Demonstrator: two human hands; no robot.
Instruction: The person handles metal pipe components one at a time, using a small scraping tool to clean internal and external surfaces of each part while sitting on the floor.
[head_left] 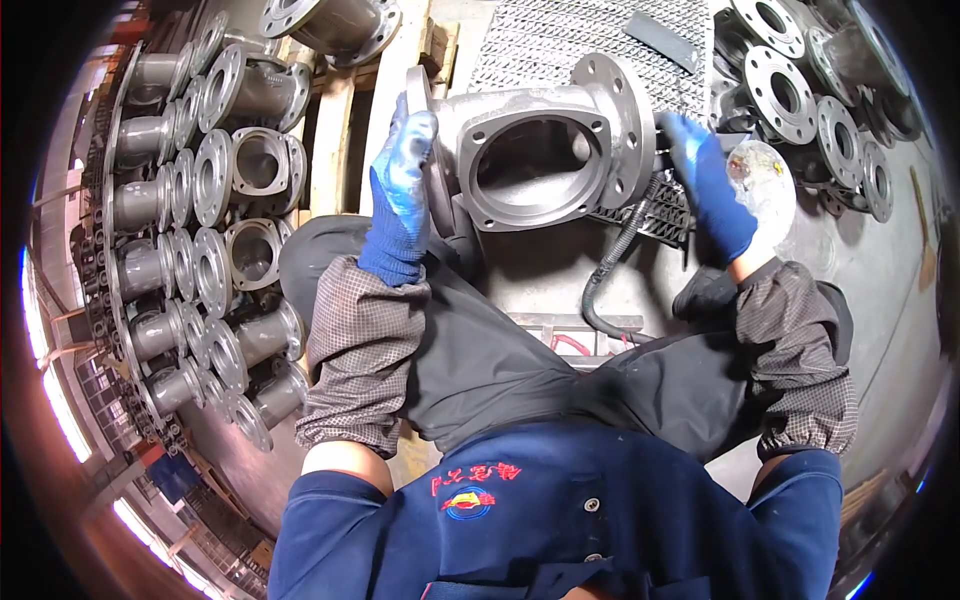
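A grey cast-metal valve body [535, 215], with a round flange at each end and a large oval opening facing me, rests in front of my knees. My left hand [405, 150], in a blue glove with a pale, worn palm, grips the rim of its left flange. Just outside the right flange is my right hand [705, 175], also gloved in blue. Motion smears its fingers, and I cannot tell whether they touch the flange. A dark ribbed hose [610, 262] rises beside the right flange toward that hand; its upper end is partly hidden.
Behind the valve body lies a patterned metal plate [545, 45] bearing a flat dark bar [662, 42]. Several flanged castings [255, 260] stand in rows at left, with more flanged castings [780, 95] at right. A whitish round dish [765, 190] sits beyond my right wrist. Wooden boards [330, 130] run at left.
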